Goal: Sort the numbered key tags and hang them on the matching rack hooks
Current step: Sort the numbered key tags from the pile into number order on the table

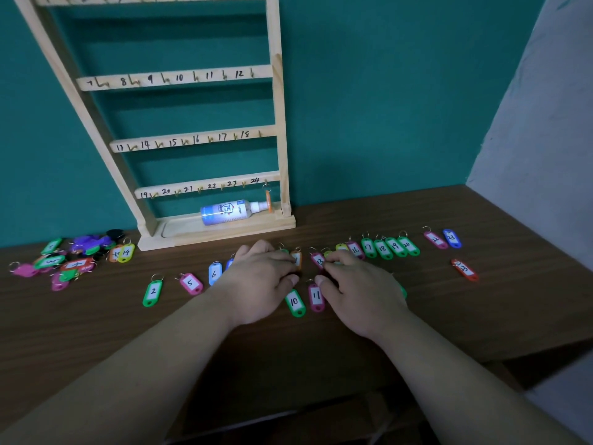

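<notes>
**A:** Why are the key tags laid in one long line across the table [449, 316]?

**B:** It looks like a sorting row. They lie face up, numbers rising left to right, parallel to the back edge, so each can go straight to its hook. I read green 2 [152, 292], pink 5 [190, 283] and blue 6 [214, 273]. Then come tag 16 [355, 249] through tag 20 [408, 245], with tag 22 [435, 239] and blue 23 [451, 237] nearer the right edge.

**A:** And the hands?

**B:** Both are palm down at mid-row. The left hand [263, 281] has bent fingers beside an orange tag [297, 259]. The right hand [362, 290] has fingertips at pink 13 [318, 260]. I cannot tell whether either pinches a tag or only nudges it. Tag 10 [294, 302] and tag 11 [316, 296] lie just in front, by the thumbs, probably meant for a gap in the row.

**A:** The unsorted ones?

**B:** They are in a heap [64, 258] near the back left corner, with yellow 14 [126, 252] at its side.

**A:** The rack?

**B:** The rack [278, 123] stands at the back edge against the wall, its rails marked 7–12, 13–18 and 19–24. One hanging tag [268, 200] is under 24. A bottle [229, 211] marked 75 lies in the base.
</notes>
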